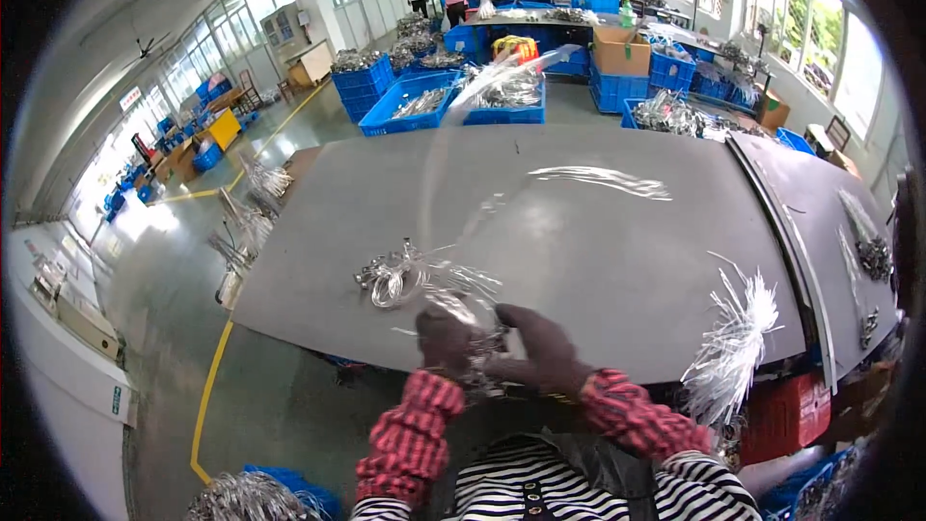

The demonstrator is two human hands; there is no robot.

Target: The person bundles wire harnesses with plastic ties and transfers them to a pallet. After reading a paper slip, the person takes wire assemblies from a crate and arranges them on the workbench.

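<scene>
My left hand (447, 340), in a dark glove, is closed round a bundle of thin shiny metal strips (453, 305) at the table's near edge. The strips fan out past the fingers and are blurred by motion. From the right, my right hand (542, 352), gloved too, grips the lower end of the same bundle between thumb and fingers. Just beyond the left hand lies a looped heap of metal strips (391, 280) with small buckle-like ends. A long loose row of strips (603, 179) rests farther back on the grey tabletop (579, 260).
A thick sheaf of strips (738, 342) hangs over the near right edge, above a red bin (786, 418). A raised metal seam (786, 251) divides the tabletop at right. Blue crates (410, 106) full of metal parts stand beyond, with people farther off.
</scene>
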